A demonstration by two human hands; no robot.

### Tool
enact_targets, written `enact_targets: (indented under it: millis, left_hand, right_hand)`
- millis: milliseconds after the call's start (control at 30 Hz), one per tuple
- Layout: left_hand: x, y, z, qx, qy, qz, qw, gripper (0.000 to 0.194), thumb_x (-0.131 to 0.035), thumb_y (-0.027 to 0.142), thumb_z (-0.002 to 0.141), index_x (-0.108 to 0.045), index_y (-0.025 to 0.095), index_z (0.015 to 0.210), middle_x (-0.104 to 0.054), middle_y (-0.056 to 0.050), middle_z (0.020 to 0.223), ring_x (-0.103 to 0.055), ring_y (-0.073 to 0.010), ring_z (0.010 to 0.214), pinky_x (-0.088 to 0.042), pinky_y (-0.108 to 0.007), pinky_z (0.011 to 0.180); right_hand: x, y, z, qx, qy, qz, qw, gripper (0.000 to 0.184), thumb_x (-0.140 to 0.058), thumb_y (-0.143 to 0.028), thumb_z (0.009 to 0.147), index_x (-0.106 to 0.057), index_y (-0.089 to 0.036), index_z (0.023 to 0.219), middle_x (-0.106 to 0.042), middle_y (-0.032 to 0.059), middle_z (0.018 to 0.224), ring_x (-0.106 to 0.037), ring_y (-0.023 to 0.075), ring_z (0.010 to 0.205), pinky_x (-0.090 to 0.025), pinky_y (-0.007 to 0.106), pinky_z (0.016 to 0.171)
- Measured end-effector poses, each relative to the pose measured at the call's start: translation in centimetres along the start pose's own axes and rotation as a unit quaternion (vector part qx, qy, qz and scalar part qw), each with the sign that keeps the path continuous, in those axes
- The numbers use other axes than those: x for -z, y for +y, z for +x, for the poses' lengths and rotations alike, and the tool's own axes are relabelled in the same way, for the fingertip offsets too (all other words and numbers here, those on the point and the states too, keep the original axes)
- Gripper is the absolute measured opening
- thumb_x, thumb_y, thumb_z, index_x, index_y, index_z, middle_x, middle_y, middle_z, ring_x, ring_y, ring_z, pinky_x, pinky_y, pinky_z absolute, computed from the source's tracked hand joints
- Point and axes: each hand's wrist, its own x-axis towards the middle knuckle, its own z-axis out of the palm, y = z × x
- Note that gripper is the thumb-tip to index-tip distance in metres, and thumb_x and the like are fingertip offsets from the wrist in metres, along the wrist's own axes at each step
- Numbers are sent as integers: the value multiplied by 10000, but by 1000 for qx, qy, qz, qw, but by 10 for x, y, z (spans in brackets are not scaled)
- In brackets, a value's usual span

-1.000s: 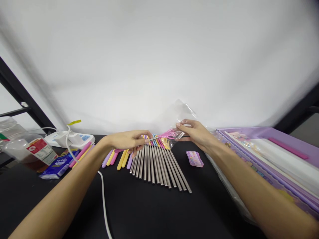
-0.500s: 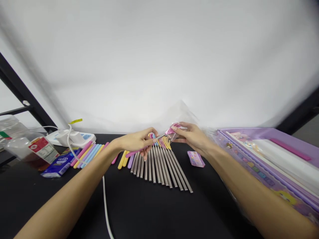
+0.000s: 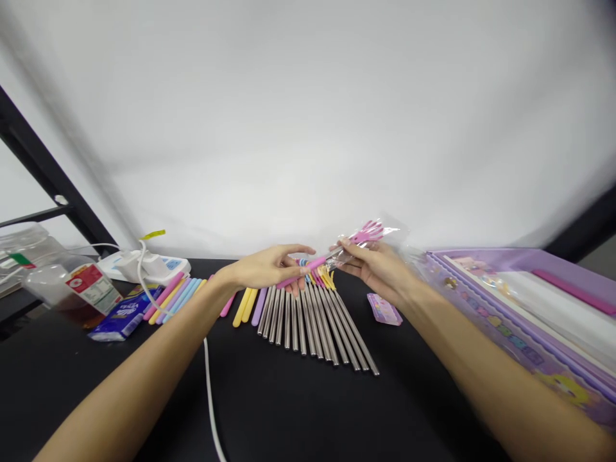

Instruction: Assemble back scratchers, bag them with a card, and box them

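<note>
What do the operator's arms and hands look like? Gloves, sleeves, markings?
Left hand and right hand: ungloved. Left forearm and right forearm: bare down to the frame edge, no sleeves in view. No watch, bracelet, ring or obvious marking visible. Nail details too small to tell.

Pink stick [image 3: 315, 264] (tip [image 3: 369, 232] in clr bag [image 3: 391, 230]) btwn both hands [image 3: 264, 267] [image 3: 380, 273]

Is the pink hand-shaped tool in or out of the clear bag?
Partly in: its pink head shows through the clear bag, while its pink handle sticks out at the left hand.
</note>
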Motion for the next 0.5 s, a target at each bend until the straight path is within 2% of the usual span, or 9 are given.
enact_targets:
  millis: [100, 167, 267, 333, 400, 500]
  left_hand:
    - [-3, 3, 2, -5, 36, -18, 999, 515, -561, 377, 915, -430, 168, 1367, -683, -65, 836, -667, -161, 709, -533, -326, 706]
    - [0, 2, 0, 1, 35, -2, 999, 500, -598, 377, 890, -476, 176, 1331, -692, -79, 879, -683, -176, 735, -548, -359, 739]
    - [8, -2, -2, -10, 12, 11, 1000, 484, -695, 298, 813, -560, 192, 1266, -669, -120, 1113, -696, -207, 880, -542, -392, 834]
    - [12, -5, -1, -19, 7, -17, 1000, 519, -724, 238, 779, -564, 205, 1271, -631, -135, 1236, -674, -233, 1009, -526, -405, 889]
    - [14, -8, 0, -15, 12, -42, 999, 554, -732, 223, 774, -540, 201, 1293, -667, -140, 1185, -663, -246, 1052, -513, -425, 913]
    - [12, -7, 1, -1, 28, -36, 999, 600, -765, 255, 754, -518, 188, 1298, -724, -113, 986, -692, -237, 964, -489, -460, 941]
  right_hand:
    - [-5, 3, -3, -15, -32, -9, 999, 185, -806, -324, 730, -728, -183, 822, -740, 42, 875, -685, 168, 832, -567, 294, 775]
    - [-7, 4, -3, -2, -33, -24, 999, 207, -807, -346, 725, -729, -182, 824, -741, 49, 889, -683, 177, 847, -558, 305, 788]
    - [-5, 3, -3, 23, -22, -36, 999, 221, -808, -352, 720, -727, -173, 820, -740, 55, 898, -678, 184, 861, -549, 327, 824]
    - [-4, 3, -3, 21, -27, -36, 999, 220, -805, -352, 723, -726, -171, 819, -737, 55, 893, -676, 184, 860, -547, 336, 836]
    - [-5, 3, -3, 9, -34, -37, 999, 212, -804, -345, 726, -728, -168, 815, -733, 54, 879, -675, 181, 854, -547, 332, 834]
    - [-9, 5, -4, 1, -53, -38, 998, 203, -796, -341, 737, -732, -163, 810, -730, 53, 862, -673, 169, 825, -548, 318, 822]
